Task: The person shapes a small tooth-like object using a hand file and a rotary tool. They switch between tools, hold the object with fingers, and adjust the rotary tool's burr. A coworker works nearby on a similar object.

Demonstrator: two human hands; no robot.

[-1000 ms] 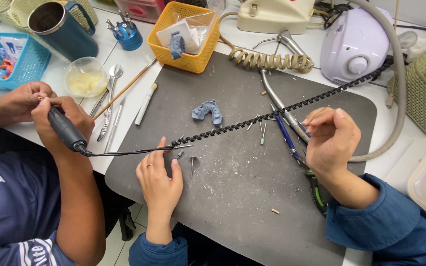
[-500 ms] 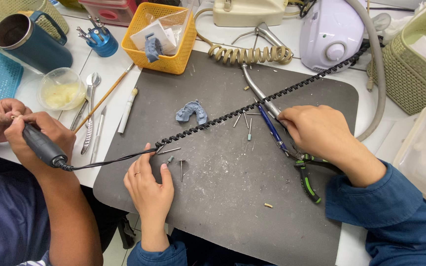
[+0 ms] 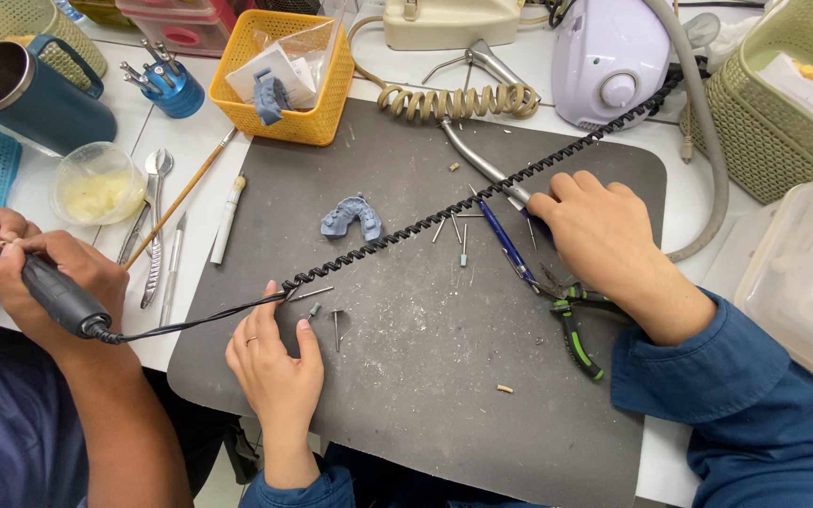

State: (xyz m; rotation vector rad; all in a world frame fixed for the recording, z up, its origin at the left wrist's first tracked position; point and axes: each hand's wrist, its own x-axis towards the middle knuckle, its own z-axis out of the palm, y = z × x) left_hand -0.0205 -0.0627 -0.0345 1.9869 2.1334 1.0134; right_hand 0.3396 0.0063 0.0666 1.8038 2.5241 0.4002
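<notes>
Right hand (image 3: 604, 235) lies knuckles-up at centre right of the grey mat (image 3: 425, 414), fingertips curled on a blue pen (image 3: 502, 240); whether it grips is unclear. Left hand (image 3: 275, 362), lower centre, rests open, fingers by small burs (image 3: 335, 327) and the coiled cord (image 3: 444, 212). Green pliers (image 3: 578, 325) lie just beside the right wrist.

At far left, a co-worker's hands (image 3: 21, 268) hold a handpiece (image 3: 60, 296).

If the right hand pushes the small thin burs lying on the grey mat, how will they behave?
The burs look like thin round pins, so they would probably roll or scatter. They seem light and likely fiddly for the right hand to pinch. The matte mat may slow rolling.
</notes>
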